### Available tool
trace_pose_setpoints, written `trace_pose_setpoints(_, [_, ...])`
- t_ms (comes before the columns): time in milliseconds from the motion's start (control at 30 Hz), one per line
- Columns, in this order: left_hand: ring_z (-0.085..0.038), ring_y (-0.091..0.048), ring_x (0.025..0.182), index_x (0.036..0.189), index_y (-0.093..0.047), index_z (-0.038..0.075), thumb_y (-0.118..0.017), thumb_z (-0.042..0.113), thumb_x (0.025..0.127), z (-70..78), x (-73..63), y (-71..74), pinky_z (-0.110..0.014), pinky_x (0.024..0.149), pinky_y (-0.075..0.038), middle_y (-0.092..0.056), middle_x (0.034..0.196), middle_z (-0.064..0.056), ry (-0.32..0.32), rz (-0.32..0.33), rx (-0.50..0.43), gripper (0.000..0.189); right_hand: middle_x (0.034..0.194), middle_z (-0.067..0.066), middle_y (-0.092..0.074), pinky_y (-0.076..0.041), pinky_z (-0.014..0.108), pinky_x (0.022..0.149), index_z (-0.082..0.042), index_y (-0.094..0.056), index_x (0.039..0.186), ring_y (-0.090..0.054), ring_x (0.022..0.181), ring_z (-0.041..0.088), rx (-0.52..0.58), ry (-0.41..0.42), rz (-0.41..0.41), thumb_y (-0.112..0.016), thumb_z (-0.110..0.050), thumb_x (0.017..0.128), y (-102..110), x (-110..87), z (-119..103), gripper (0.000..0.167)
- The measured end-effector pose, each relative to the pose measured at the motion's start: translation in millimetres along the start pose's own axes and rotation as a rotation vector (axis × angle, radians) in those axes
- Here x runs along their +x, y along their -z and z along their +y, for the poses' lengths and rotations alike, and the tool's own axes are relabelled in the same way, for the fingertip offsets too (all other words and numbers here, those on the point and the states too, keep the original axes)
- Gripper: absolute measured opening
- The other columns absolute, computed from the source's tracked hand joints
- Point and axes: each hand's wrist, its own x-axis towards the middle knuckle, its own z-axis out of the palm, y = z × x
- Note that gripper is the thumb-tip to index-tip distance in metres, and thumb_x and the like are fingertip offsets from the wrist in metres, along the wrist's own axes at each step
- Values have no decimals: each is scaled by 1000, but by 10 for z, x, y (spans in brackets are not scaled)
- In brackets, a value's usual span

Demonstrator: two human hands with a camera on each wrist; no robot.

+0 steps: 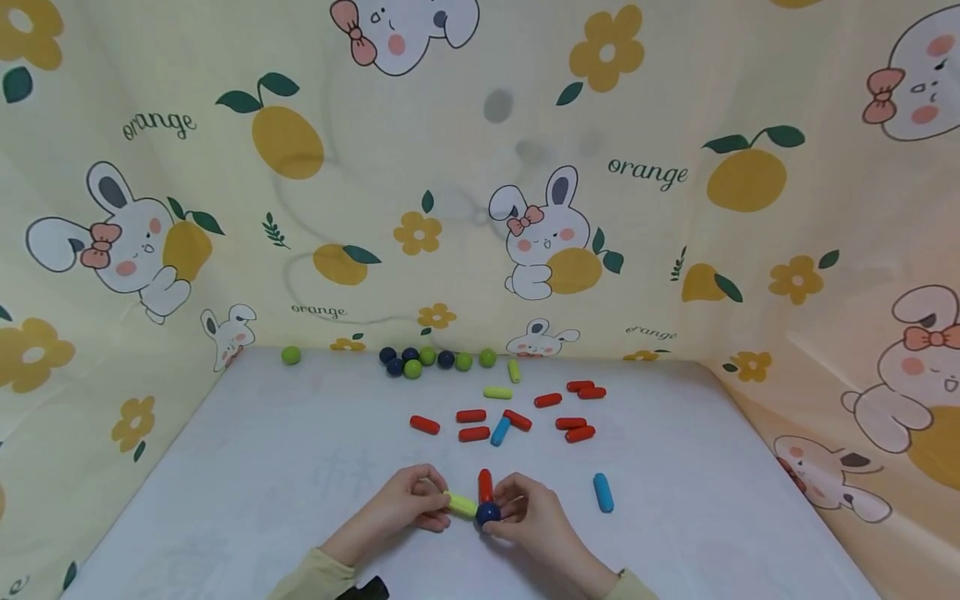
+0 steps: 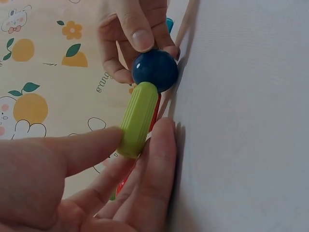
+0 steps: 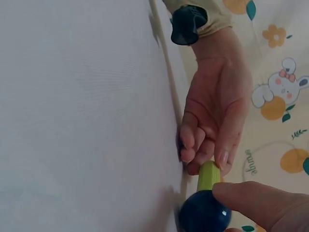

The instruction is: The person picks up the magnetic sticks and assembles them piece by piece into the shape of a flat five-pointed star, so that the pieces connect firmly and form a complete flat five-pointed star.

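In the head view, my left hand [image 1: 417, 497] pinches a ridged yellow-green toy rod [image 1: 461, 505] near its outer end. The rod's other end meets a dark blue ball [image 1: 487, 513], which my right hand [image 1: 534, 515] grips between thumb and fingers. Behind the ball a red rod [image 1: 485, 485] points away from me, its near end at the ball. From the left wrist, the green rod [image 2: 138, 118] stands end-on against the blue ball [image 2: 155, 70]. The right wrist view shows the ball [image 3: 205, 212] low down, with my right thumb [image 3: 260, 200] over the joint.
Several red rods [image 1: 474, 434] lie scattered beyond my hands, with a blue rod [image 1: 500, 431] among them. Another blue rod [image 1: 603, 492] lies to the right. Yellow-green rods [image 1: 498, 392] and green and navy balls [image 1: 412, 368] sit toward the back, before the patterned cloth [image 1: 450, 275].
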Motion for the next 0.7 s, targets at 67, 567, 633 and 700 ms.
trace_pose_setpoints(67, [-22,-69,72,103,-56,0,-65,10,91,-13,0,14,-33,67,-57,-68,83,-13,4,-5,5,18,93,1,-62,-54,26,72,-10,-61,103,-59,83,19,-3,-4,0,-84,-19,74,1,-9,-1,38])
trace_pose_setpoints(567, [-21,-66,83,112,-58,-3,-76,18,83,164,47,549,-36,73,-56,-67,95,-9,-105,143,122,40,99,0,-63,-53,32,80,-12,-66,106,-58,89,20,-12,11,-89,-77,-12,80,114,-42,39,28])
trace_pose_setpoints(633, [-23,-65,90,115,-58,-2,-78,20,81,205,110,767,-37,75,-56,-65,102,-11,-157,257,147,45,100,0,-63,-53,32,80,-12,-66,107,-58,90,21,-9,19,-99,-77,-12,81,133,-43,48,28])
trace_pose_setpoints(700, [-26,-63,99,118,-57,0,-79,22,80,233,178,1007,-38,80,-54,-62,112,-14,-207,373,181,49,100,0,-64,-53,32,80,-12,-66,107,-59,90,21,-6,21,-104,-77,-11,81,145,-46,50,28])
